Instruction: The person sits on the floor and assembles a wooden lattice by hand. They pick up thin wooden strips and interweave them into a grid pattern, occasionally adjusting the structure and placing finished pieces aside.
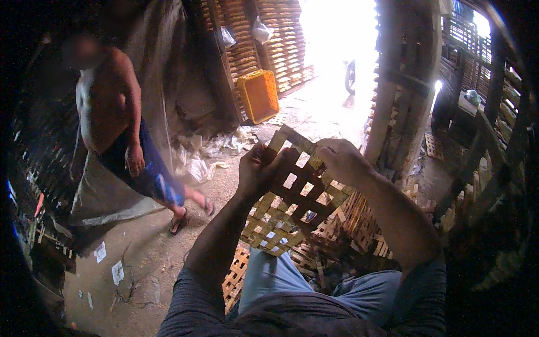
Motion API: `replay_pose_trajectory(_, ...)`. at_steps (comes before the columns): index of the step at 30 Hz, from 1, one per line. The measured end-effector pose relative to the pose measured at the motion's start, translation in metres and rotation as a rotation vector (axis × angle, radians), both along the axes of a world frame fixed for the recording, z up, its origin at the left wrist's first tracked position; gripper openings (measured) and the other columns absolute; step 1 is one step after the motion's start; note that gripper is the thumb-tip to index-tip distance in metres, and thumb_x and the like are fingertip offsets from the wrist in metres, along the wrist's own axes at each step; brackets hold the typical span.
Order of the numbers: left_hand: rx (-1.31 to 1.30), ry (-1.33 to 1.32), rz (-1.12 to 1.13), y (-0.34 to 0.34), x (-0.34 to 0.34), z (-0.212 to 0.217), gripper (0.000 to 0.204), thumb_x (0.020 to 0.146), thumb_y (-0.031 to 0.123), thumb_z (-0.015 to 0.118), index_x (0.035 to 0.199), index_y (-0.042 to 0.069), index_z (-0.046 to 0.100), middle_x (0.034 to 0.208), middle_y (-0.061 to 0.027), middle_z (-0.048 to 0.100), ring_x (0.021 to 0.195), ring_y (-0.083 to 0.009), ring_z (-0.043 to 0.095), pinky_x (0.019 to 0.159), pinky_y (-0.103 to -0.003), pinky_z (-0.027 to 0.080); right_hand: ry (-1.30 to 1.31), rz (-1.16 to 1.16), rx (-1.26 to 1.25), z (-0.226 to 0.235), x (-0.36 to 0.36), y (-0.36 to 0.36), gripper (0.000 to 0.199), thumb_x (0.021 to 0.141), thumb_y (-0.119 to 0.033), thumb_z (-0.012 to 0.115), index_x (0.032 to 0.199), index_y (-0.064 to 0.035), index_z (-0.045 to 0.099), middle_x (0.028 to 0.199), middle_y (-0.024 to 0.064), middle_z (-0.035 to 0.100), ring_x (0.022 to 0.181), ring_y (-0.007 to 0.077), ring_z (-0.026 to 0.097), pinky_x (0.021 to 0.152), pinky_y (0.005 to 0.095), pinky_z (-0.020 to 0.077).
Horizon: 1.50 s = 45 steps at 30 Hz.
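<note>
Over here in this dim slatted-wall shed, the dirt floor [146, 247] is kinda littered with paper scraps [117, 273], with a yellow crate [259, 96] tipped up near the blazing doorway [337, 56] and another person [106, 112] standing off left by a draped sheet [118, 196]. The woven panel [297, 184] is up above the lap, left hand [252, 171] curled tight round its left edge, right hand [339, 160] pinched closed on the upper right, no gap in either grip tbh.

Dark short-sleeved shirt [314, 316], pale blue trousers [268, 278], bare forearms [393, 213]
</note>
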<state>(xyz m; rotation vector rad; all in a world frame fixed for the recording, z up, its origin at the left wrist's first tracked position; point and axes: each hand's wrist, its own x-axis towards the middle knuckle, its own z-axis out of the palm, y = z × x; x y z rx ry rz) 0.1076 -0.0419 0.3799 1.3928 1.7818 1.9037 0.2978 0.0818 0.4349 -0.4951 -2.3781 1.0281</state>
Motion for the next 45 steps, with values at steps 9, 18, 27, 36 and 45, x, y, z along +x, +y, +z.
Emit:
replay_pose_trajectory(9,-0.165,0.127,-0.036,-0.005,-0.001,0.030,0.023,0.091,0.024,0.071,0.095,0.002,0.065,0.083,-0.0048,0.069,0.076,-0.0092,0.063,0.068,-0.025,0.050,0.067,0.132,0.195,-0.009,0.007,0.002,0.043,0.098,-0.035,0.046,0.119,-0.0008,0.059,0.097,0.0193,0.068,0.089,0.0285,0.065,0.084,0.0424,0.0493)
replay_pose_trajectory(18,-0.029,-0.010,-0.097,-0.005,-0.021,0.042,0.028,0.097,0.032,0.062,0.081,0.009,0.057,0.069,0.0034,0.054,0.062,-0.0041,0.048,0.056,-0.024,0.040,0.791,-0.330,-0.563,-0.062,0.019,0.006,0.039,0.097,-0.040,0.056,0.112,-0.0054,0.062,0.100,0.0071,0.065,0.095,0.0148,0.065,0.080,0.0294,0.0501)
replay_pose_trajectory(27,0.147,0.173,0.045,0.001,-0.035,0.023,0.030,0.100,0.033,0.053,0.079,0.012,0.048,0.060,0.0053,0.040,0.053,-0.0037,0.039,0.051,-0.024,0.034,0.958,-0.248,-0.281,-0.103,-0.020,-0.042,0.018,0.096,-0.011,0.060,0.111,-0.0037,0.052,0.092,0.0028,0.055,0.090,0.0125,0.055,0.080,0.0255,0.0487)
replay_pose_trajectory(36,0.058,0.019,0.017,-0.007,-0.026,0.032,0.028,0.101,0.032,0.051,0.081,0.013,0.048,0.062,0.0050,0.042,0.055,-0.0031,0.040,0.051,-0.023,0.033,0.743,-0.225,-0.028,-0.109,-0.012,-0.033,0.036,0.102,-0.023,0.051,0.127,0.0023,0.048,0.101,0.0076,0.060,0.089,0.0149,0.058,0.083,0.0273,0.0504)
replay_pose_trajectory(45,0.188,0.271,-0.136,-0.015,-0.068,0.006,0.033,0.101,0.037,0.052,0.116,0.008,0.054,0.099,-0.0045,0.059,0.088,-0.0112,0.056,0.082,-0.027,0.046,0.728,-0.373,0.207,-0.104,-0.010,-0.018,0.044,0.095,-0.009,0.055,0.135,0.0029,0.041,0.092,0.0076,0.061,0.088,0.0159,0.060,0.080,0.0299,0.0516)
